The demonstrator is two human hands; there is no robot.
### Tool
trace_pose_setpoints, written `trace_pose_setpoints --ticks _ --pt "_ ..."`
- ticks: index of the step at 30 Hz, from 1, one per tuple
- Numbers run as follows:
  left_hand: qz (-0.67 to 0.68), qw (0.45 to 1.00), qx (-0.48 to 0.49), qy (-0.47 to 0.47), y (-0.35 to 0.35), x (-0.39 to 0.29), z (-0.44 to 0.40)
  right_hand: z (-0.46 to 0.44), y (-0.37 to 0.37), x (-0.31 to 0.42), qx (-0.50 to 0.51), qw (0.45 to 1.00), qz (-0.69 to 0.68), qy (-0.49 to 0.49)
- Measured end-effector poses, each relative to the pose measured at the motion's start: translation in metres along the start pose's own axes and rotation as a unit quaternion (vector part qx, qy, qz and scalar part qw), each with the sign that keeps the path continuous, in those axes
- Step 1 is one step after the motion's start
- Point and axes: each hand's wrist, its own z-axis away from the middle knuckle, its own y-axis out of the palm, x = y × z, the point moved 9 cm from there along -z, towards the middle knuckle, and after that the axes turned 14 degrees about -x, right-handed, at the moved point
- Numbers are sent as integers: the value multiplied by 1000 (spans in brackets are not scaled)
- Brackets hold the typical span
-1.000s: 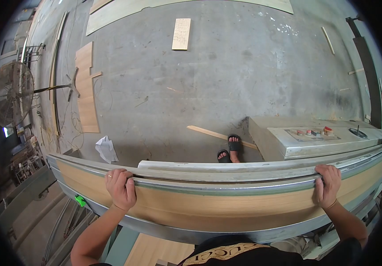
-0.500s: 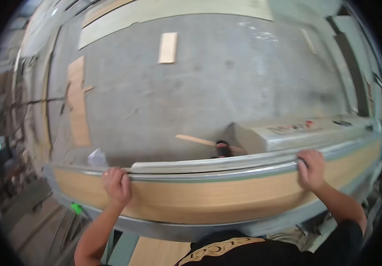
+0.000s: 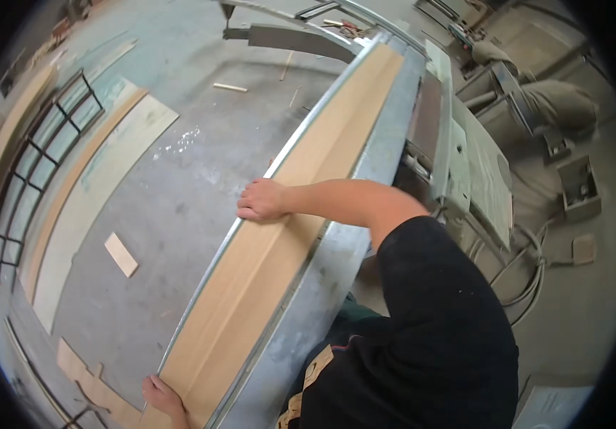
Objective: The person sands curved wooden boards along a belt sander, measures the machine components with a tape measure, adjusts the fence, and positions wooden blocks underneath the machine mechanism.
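Observation:
A long wood-grain panel lies on a grey metal machine bed, running from lower left to upper right. A narrow metal strip follows its far edge. My right hand curls over that far edge near the panel's middle, with the arm stretched across the wood. Close to the bottom of the view, my left hand is closed on the same edge. The fingertips of both hands are partly hidden beyond the edge.
On the concrete floor lie a small pale board, long sheets and a black metal frame. Machine parts stand to the right, with looped hoses and a grey box on the floor.
My view has turned to the right, so the panel now runs diagonally. Both hands are still on its far edge. The machinery to the right has come into view.

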Motion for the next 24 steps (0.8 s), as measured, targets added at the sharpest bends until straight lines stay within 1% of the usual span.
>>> trace_pose_setpoints --ticks 1,2,3,4,5,6,7,8,9,11,13,16,19,22,23,24 --pt "1 1000 4 5 0 -2 -1 -1 1 3 32 999 37 1" --pt "-2 1000 10 8 3 1 0 -12 -7 16 -18 998 48 -39" --pt "12 1000 -11 17 7 10 0 -24 -11 35 -68 993 55 -74" --pt "6 1000 -9 10 4 6 0 -38 -45 68 -117 990 6 -72" --pt "-7 1000 -2 4 1 0 1 -56 -85 111 -77 992 7 -95" --pt "-22 999 -27 25 6 3 4 -70 -125 159 -124 979 -26 -160" --pt "-37 997 -49 50 5 8 3 -89 -156 208 -95 974 -31 -204" --pt "-75 995 -42 44 0 0 6 -89 -189 247 -110 965 -59 -232" --pt "-113 992 -33 39 -6 -10 8 -75 -221 279 -134 959 -91 -233" --pt "-131 989 -46 43 -16 -27 9 -37 -267 321 -176 949 -170 -201" --pt "-90 991 -87 36 -26 -44 4 16 -296 346 -211 932 -261 -135" --pt "-17 988 -150 25 -47 -61 6 104 -333 382 -236 885 -398 -52" --pt "76 983 -167 32 -54 -108 22 168 -329 376 -220 849 -480 34" --pt "194 972 -124 56 -43 -179 54 197 -289 349 -186 833 -501 141" --pt "237 964 -101 63 -37 -203 67 196 -264 336 -160 855 -471 149" --pt "288 952 -67 73 -28 -228 81 191 -244 338 -199 913 -356 13"
